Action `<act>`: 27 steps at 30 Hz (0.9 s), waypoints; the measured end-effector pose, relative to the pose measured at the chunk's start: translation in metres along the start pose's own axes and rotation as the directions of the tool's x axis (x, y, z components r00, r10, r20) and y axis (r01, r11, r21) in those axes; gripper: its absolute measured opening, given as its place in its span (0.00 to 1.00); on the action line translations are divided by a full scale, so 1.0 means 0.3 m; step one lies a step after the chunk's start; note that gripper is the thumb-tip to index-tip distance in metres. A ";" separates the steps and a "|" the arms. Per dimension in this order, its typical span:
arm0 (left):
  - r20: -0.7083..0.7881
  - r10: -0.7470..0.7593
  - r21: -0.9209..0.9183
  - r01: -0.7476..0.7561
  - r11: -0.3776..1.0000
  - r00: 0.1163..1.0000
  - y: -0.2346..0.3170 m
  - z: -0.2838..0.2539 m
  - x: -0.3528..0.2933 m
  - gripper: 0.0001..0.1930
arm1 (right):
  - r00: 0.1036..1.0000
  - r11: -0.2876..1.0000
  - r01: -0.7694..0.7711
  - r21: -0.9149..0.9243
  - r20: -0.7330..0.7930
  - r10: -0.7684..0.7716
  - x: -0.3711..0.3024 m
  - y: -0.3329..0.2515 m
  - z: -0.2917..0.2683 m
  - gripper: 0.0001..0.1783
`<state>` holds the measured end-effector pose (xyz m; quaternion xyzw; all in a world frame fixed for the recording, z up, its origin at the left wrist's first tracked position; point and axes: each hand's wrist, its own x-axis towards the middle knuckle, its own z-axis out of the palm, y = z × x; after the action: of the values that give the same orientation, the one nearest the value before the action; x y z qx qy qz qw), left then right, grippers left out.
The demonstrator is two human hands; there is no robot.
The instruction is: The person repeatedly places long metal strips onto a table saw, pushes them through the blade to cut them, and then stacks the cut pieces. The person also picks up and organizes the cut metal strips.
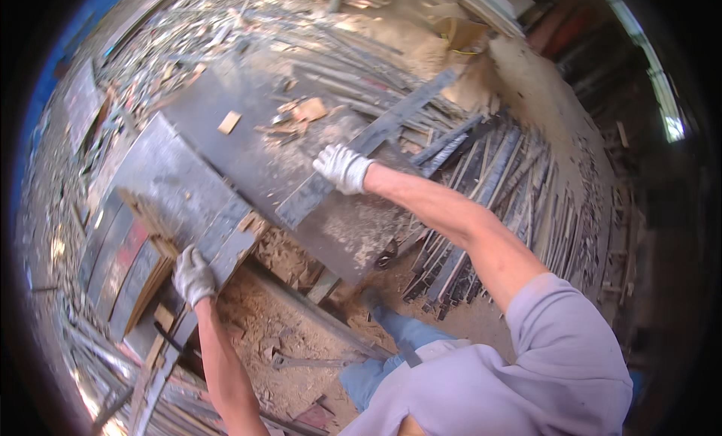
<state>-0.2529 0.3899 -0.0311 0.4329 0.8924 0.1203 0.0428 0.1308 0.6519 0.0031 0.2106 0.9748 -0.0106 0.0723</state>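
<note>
My right hand [342, 169], in a whitish work glove, is closed on the edge of a long grey plank [402, 113] lying slantwise across a dark work surface [331, 233]. At the left, my left hand [194, 277], gloved the same way, has its fingers curled at the end of a narrow wooden strip [147, 216]. That strip lies against a stack of grey-faced boards [128, 263], one with a reddish patch. Beside it rests a wide grey board [180, 177]. My left fingertips are partly hidden.
Wood scraps [304, 109] and a small light block [230, 122] lie on the surface. Long thin offcuts [489, 188] are heaped to the right, with more scrap [195, 45] at the far left. A wrench-like metal tool [312, 361] lies among wood chips near my legs.
</note>
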 end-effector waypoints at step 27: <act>0.126 0.057 0.003 -0.058 0.998 0.990 0.541 -0.037 -1.662 0.18 | 0.723 0.943 -0.245 0.228 -0.605 0.334 -1.967 -0.350 -0.130 0.38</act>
<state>0.1786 0.0943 0.0068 0.4653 0.8754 0.0909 0.0943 0.6138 0.3169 0.1264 0.3556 0.8933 0.0082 -0.2746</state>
